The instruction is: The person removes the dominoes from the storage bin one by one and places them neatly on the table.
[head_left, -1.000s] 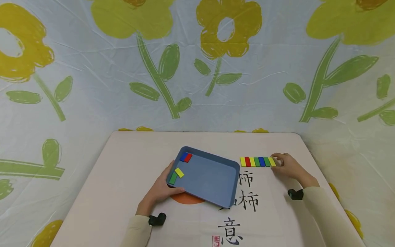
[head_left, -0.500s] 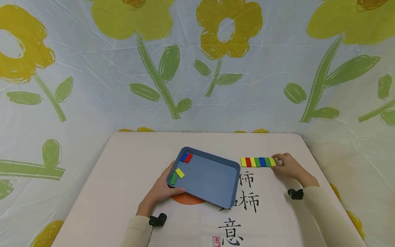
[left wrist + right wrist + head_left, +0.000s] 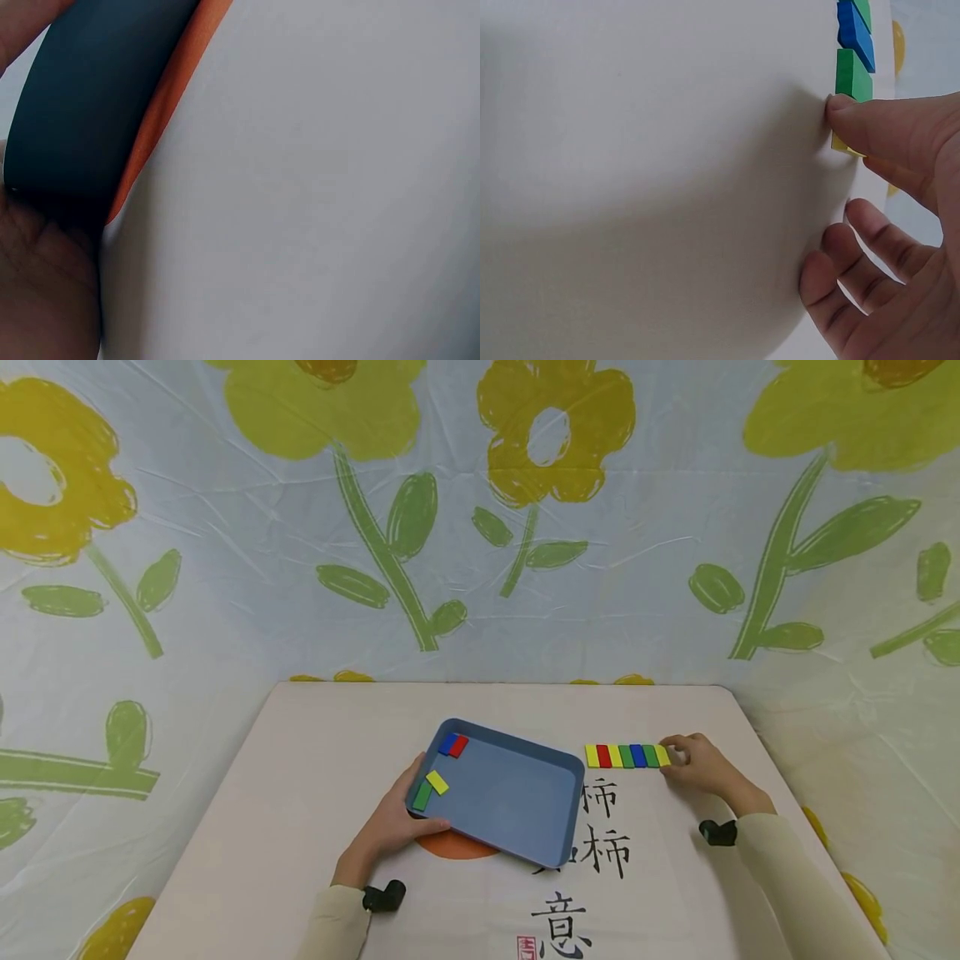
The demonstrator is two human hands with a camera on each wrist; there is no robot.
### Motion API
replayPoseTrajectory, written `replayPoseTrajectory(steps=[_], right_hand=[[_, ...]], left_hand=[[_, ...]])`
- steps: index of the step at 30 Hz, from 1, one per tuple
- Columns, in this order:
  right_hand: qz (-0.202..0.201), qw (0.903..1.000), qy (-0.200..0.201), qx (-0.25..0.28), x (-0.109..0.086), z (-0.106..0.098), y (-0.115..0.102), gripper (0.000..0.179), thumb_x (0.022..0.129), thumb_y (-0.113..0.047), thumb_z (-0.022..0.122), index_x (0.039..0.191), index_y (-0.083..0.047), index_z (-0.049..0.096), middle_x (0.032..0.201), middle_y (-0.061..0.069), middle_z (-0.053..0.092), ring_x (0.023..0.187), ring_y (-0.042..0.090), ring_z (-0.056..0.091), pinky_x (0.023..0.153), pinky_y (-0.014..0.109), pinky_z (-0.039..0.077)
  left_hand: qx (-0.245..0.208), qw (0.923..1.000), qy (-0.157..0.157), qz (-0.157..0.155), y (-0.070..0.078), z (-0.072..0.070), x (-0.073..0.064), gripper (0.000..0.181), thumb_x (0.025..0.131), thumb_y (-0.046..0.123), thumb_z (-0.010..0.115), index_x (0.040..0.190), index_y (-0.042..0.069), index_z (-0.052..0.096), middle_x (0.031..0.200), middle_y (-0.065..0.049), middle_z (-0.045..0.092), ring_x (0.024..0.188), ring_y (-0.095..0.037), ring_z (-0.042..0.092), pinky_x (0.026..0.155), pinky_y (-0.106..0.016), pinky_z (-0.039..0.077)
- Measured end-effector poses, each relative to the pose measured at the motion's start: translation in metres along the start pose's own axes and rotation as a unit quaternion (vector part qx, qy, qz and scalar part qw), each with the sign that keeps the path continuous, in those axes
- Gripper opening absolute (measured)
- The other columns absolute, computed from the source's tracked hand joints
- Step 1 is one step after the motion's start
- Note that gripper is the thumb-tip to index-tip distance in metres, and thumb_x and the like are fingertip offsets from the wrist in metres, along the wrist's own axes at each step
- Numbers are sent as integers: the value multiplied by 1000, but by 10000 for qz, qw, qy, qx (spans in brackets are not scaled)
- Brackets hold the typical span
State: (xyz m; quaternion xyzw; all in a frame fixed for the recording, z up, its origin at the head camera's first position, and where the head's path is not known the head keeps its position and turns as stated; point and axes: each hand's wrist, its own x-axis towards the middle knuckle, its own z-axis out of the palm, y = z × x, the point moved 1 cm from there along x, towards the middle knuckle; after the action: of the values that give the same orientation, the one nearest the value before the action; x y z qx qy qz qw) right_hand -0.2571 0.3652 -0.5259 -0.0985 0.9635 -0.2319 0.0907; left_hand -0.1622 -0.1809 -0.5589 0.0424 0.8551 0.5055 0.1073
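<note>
My left hand [image 3: 393,814] holds the near-left corner of a blue-grey tray [image 3: 502,793], thumb along the near rim and fingers on the left side. In the left wrist view the tray's dark wall [image 3: 82,112] lies against the palm. Inside the tray are a blue block [image 3: 447,743], a red block [image 3: 459,747], a yellow block [image 3: 437,782] and a green block [image 3: 422,795]. On the right, a row of several coloured blocks [image 3: 615,756] lies side by side. My right hand [image 3: 701,764] pinches the yellow block [image 3: 841,142] at its right end, beside a green block [image 3: 853,75].
The table [image 3: 337,718] bears a cloth print with black characters [image 3: 558,927], a red seal [image 3: 527,947] and an orange shape [image 3: 457,845] partly under the tray. A flower-patterned curtain [image 3: 637,610] hangs behind and at both sides.
</note>
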Motion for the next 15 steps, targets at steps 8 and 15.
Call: replayPoseTrajectory(steps=[8,15], right_hand=[[237,9993,-156,240,-3,-5,0,78,87,-22,79,147,10,41,126,38,55,100,41,60,84,56,54],[327,9974,-18,634,-5,-15,-12,82,91,-25,78,150,11,34,132,41,51,112,56,61,89,61,55]], left_hand=[[7,10000,31,62,1,1,-1,121,73,45,92,166,35,15,172,-1,22,157,-31,25,122,-65,26],[16,10000,28,84,1,0,0,121,73,45,92,166,34,15,172,-1,22,157,-31,25,122,-65,25]])
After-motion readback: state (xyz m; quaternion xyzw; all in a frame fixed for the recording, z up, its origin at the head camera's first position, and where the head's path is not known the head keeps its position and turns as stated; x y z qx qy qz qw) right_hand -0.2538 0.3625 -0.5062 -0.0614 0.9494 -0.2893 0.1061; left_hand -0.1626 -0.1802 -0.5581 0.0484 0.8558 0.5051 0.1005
